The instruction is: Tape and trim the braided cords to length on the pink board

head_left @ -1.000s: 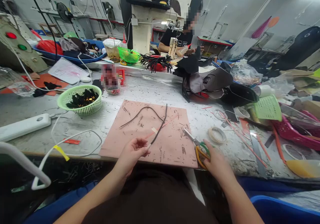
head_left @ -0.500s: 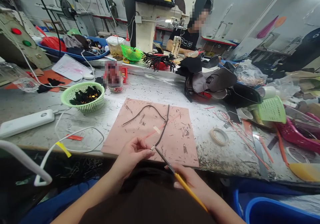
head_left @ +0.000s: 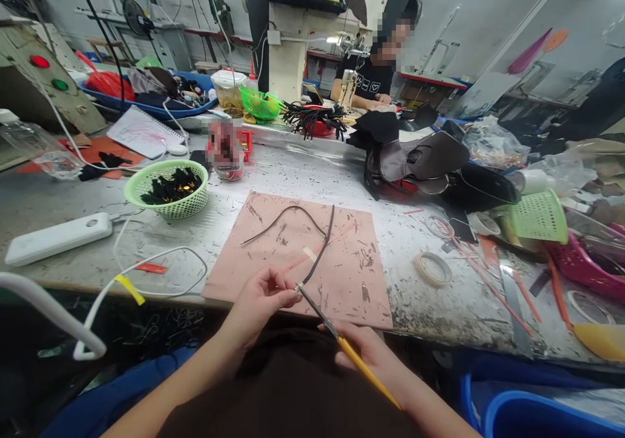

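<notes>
My left hand (head_left: 261, 298) pinches a small pale end piece (head_left: 297, 287) at the near end of a dark cord (head_left: 316, 260). That cord runs away from my fingers across a pink board (head_left: 234, 262), and a thinner strand curves off it to the left. In my right hand (head_left: 364, 343) is a slim tool with a yellow handle (head_left: 364, 368) and a narrow metal front. The tip of this tool meets the end piece beside my left fingertips. Its exact kind is unclear. My left fingers partly hide the end piece.
On the left are a green basket (head_left: 166, 191) of black pieces, a white power strip (head_left: 58, 237) and looped cable. A tape roll (head_left: 433, 269), a metal ruler (head_left: 515, 308) and dark leather parts (head_left: 420, 155) lie right. Another person (head_left: 366, 77) sits behind the sewing machine.
The view has shifted slightly, so the scene sits a little further right. Both hands keep their hold, and the tool tip stays at the end piece.
</notes>
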Motion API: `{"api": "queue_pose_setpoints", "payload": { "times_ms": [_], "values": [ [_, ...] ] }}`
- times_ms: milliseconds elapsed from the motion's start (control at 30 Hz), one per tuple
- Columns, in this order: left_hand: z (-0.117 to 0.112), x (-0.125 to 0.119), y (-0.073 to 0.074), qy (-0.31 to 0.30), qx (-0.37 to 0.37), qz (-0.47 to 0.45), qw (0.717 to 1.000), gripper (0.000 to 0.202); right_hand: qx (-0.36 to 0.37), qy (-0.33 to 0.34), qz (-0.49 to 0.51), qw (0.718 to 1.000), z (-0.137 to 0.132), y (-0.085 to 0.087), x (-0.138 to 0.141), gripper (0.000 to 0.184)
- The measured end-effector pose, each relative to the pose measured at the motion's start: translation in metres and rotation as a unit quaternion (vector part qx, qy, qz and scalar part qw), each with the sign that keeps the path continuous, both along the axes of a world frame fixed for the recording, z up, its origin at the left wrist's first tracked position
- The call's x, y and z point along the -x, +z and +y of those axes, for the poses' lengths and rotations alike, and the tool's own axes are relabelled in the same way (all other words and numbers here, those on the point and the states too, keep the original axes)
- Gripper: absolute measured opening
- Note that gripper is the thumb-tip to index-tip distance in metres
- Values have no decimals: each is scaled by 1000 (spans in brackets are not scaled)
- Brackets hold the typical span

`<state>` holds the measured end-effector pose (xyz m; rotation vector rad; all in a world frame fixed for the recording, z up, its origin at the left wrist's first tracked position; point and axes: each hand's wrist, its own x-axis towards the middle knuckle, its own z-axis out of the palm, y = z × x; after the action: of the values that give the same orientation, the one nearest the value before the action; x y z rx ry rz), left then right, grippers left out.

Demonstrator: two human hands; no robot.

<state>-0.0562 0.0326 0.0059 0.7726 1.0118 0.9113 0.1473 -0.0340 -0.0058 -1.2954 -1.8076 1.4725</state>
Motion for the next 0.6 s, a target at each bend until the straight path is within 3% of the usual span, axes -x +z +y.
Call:
{"api": "queue_pose_setpoints", "payload": {
  "times_ms": [167, 333, 600],
  "values": [
    [10, 16, 2, 73, -17, 8, 997, 30, -45, 25, -10, 999, 20, -11, 19, 42],
    [30, 48, 0, 179, -30, 18, 983, 34, -64, 35, -10, 997, 57, -18, 57, 42],
    [42, 78, -20, 224, -7, 20, 974, 37, -9, 70, 8, 997, 83, -18, 93, 40]
  ]
}}
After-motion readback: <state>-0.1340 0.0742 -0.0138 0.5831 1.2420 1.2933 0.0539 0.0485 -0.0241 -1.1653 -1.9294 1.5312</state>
